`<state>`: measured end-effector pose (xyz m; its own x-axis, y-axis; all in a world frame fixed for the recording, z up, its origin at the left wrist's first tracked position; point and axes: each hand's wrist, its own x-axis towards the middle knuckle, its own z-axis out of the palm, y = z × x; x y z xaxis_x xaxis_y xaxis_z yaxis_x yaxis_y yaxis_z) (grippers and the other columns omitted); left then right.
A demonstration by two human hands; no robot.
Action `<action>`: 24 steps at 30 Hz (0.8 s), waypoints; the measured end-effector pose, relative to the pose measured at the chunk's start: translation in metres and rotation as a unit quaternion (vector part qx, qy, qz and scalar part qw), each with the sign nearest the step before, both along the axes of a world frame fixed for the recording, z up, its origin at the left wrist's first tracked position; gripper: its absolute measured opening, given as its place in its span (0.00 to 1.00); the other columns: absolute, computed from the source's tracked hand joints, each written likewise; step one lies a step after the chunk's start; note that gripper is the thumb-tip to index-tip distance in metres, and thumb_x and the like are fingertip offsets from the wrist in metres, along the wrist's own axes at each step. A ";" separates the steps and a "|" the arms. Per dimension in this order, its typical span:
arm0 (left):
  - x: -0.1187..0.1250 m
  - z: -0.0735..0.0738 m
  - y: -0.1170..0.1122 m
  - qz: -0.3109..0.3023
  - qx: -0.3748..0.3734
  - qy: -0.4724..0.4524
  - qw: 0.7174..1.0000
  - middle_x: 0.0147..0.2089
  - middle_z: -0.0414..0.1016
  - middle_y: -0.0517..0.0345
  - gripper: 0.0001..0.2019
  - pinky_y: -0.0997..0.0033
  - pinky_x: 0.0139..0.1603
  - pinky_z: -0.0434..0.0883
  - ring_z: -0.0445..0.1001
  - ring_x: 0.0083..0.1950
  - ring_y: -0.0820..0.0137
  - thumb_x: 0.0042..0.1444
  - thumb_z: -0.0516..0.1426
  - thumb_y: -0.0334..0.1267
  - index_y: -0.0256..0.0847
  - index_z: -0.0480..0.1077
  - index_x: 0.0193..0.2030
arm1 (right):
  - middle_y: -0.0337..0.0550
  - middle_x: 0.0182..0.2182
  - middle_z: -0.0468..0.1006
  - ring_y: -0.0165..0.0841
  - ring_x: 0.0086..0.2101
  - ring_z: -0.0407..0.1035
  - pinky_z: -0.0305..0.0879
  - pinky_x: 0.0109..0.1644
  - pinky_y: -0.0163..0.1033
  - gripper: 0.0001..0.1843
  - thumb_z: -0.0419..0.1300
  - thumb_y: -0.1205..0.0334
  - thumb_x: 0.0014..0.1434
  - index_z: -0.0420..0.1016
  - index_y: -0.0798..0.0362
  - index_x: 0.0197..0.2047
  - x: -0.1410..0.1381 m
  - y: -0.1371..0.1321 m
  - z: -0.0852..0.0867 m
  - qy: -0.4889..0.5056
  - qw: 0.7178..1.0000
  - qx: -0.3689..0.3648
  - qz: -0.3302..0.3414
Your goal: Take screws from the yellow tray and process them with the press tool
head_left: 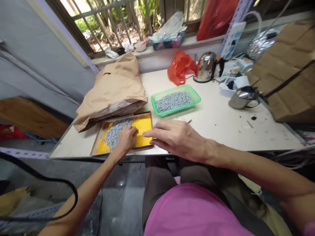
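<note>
My left hand (127,137) is over the right part of a shallow tray (144,126) with a yellow bottom. Its fingers are curled together, and whatever they pinch is too small to make out. Beside it in the tray lies a heap of small silvery metal pins (114,133). My right hand (178,136) hovers at the tray's right edge, index finger stretched left and thumb slightly apart below it; no object shows between them. Beyond it stands a green plastic basket (159,114) filled with similar silvery pins (174,101).
A large brown paper bag (118,82) overlaps the tray's back edge. A red plastic bag (178,67), a steel kettle (205,67) and a metal jug (242,98) stand farther back and right. A cardboard box (287,72) rises at the right. Small bits lie on the tabletop (221,131).
</note>
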<state>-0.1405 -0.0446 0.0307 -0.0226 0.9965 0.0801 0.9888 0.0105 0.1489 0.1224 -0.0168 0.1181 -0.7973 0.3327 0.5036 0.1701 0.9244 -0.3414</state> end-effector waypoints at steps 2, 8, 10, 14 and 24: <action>0.018 0.006 -0.008 0.040 -0.007 -0.110 0.993 0.35 0.77 0.52 0.10 0.70 0.38 0.67 0.72 0.39 0.65 0.57 0.54 0.40 0.38 0.75 0.35 | 0.44 0.37 0.73 0.31 0.37 0.70 0.65 0.41 0.35 0.12 0.51 0.63 0.67 0.72 0.53 0.50 0.016 0.010 -0.032 -0.048 0.996 -0.036 -0.063; 0.094 -0.015 -0.019 0.128 -0.164 -0.497 0.843 0.23 0.70 0.61 0.14 0.77 0.19 0.60 0.64 0.20 0.76 0.48 0.59 0.45 0.35 0.72 0.33 | 0.46 0.40 0.72 0.33 0.38 0.71 0.67 0.42 0.36 0.13 0.52 0.61 0.66 0.73 0.54 0.50 0.081 0.019 -0.126 -0.177 0.954 -0.151 -0.190; 0.109 -0.026 -0.015 0.136 -0.184 -0.496 0.838 0.19 0.66 0.64 0.13 0.78 0.17 0.58 0.61 0.17 0.78 0.48 0.59 0.45 0.35 0.72 0.32 | 0.46 0.40 0.71 0.32 0.37 0.70 0.66 0.42 0.36 0.12 0.53 0.62 0.66 0.73 0.54 0.49 0.089 0.011 -0.131 -0.184 0.949 -0.166 -0.194; 0.118 -0.038 -0.006 0.139 -0.213 -0.451 0.856 0.15 0.63 0.66 0.13 0.78 0.16 0.54 0.57 0.14 0.79 0.50 0.58 0.46 0.36 0.71 0.30 | 0.45 0.38 0.70 0.31 0.37 0.69 0.65 0.43 0.35 0.11 0.51 0.67 0.66 0.74 0.54 0.46 0.085 0.004 -0.126 -0.205 0.937 -0.174 -0.224; 0.120 -0.035 0.001 0.130 -0.250 -0.388 0.878 0.13 0.60 0.67 0.18 0.78 0.17 0.51 0.55 0.14 0.79 0.47 0.59 0.52 0.36 0.72 0.26 | 0.45 0.37 0.71 0.31 0.38 0.67 0.61 0.40 0.34 0.11 0.49 0.68 0.67 0.73 0.54 0.41 0.082 0.008 -0.141 -0.222 0.933 -0.139 -0.246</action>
